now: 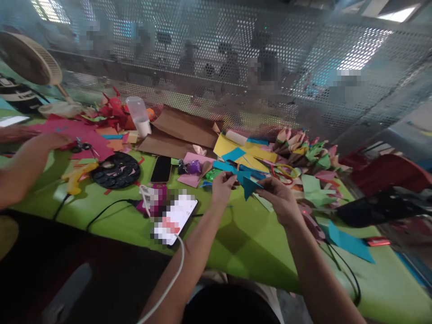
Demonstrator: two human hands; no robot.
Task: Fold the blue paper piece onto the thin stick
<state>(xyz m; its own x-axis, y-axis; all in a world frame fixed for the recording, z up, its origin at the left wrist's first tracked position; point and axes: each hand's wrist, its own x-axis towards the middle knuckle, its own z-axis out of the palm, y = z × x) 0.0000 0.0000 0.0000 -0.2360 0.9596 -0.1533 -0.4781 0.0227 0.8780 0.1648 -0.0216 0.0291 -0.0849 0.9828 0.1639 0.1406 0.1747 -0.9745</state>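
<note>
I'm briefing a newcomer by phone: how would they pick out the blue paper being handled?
Over the green table, find the camera wearer's left hand and right hand, mid-view. The blue paper is between them, with a folded, pointed end. Unlike the blue sheet lying farther right, it is held by both hands.

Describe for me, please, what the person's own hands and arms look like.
The left hand and right hand are ungloved. The left forearm and right forearm are bare as far as they show, with no sleeve, watch or bracelet visible. In this view, a slim white cable overlaps the left forearm. No markings can be made out.
</note>
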